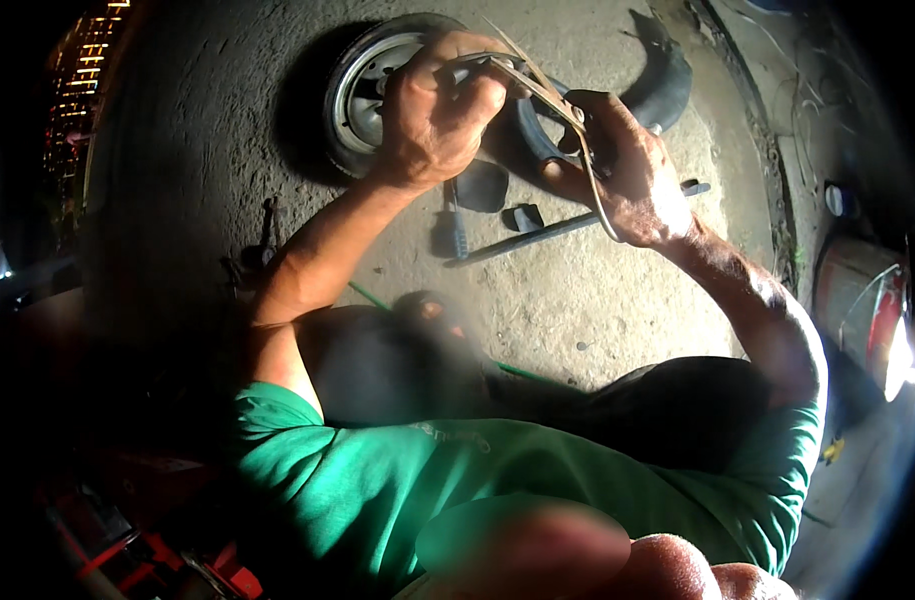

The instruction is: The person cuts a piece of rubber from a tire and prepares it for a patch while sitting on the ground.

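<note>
Both hands are raised over the concrete floor, with thin, pale, flexible strips (549,97) stretched between them. The fingers of my left hand (442,110) are pinched on one end of the strips, in front of a wheel with a tyre (345,130). My right hand (632,170) is closed around the strips farther along, and one tail hangs in a curve below its fingers. Whether the right fingers also hold something dark cannot be made out. Just behind the hands lies a dark curved rubber tube (528,135), partly hidden by them.
A long metal bar (547,236) lies below the hands, beside a small black piece (524,217) and a dark-handled tool (458,235). A black rubber piece (665,90) is at the far right. A bright lamp (897,355) shines at the right edge. A green cord (369,296) runs near my legs.
</note>
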Demonstrator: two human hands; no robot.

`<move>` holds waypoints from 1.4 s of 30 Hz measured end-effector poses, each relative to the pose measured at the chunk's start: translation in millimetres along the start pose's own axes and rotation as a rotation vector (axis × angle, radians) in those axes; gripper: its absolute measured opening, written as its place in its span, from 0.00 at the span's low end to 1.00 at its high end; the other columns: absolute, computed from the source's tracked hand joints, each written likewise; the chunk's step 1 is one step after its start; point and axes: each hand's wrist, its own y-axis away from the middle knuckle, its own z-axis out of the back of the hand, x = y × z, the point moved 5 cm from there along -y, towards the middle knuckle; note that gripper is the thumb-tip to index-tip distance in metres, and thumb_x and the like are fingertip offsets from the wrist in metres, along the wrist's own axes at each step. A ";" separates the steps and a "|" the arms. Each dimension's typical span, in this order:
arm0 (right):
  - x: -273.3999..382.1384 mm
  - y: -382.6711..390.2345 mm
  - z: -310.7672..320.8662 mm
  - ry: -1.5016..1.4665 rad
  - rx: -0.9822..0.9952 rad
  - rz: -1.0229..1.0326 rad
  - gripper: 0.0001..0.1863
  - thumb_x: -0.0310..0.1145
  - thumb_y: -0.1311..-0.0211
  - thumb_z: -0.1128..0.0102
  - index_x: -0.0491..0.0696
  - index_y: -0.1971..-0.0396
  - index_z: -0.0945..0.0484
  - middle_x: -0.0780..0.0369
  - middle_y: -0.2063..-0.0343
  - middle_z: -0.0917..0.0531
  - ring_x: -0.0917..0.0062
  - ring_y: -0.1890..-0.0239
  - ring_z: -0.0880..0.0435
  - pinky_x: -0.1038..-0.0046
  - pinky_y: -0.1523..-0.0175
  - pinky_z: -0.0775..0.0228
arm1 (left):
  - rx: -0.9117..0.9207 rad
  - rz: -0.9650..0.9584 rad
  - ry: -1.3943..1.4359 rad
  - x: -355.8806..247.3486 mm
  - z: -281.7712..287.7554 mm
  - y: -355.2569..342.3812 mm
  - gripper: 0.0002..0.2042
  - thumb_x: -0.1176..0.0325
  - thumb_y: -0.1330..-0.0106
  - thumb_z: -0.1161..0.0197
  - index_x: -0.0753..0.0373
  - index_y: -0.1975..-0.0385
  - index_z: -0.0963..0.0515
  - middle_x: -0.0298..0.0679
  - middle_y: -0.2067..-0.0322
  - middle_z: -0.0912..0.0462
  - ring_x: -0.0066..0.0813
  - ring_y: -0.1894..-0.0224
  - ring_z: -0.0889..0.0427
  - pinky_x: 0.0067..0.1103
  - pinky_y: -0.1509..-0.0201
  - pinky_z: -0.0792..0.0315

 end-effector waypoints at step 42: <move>-54.2 -3.3 -2.5 -0.657 0.011 -0.220 0.24 0.34 0.35 0.33 0.45 0.41 0.26 0.60 0.56 0.15 0.76 0.52 0.13 0.75 0.46 0.21 | 0.235 0.366 0.350 8.0 -42.8 23.9 0.26 0.67 0.27 0.36 0.61 0.31 0.33 0.40 0.44 0.21 0.27 0.44 0.21 0.24 0.38 0.26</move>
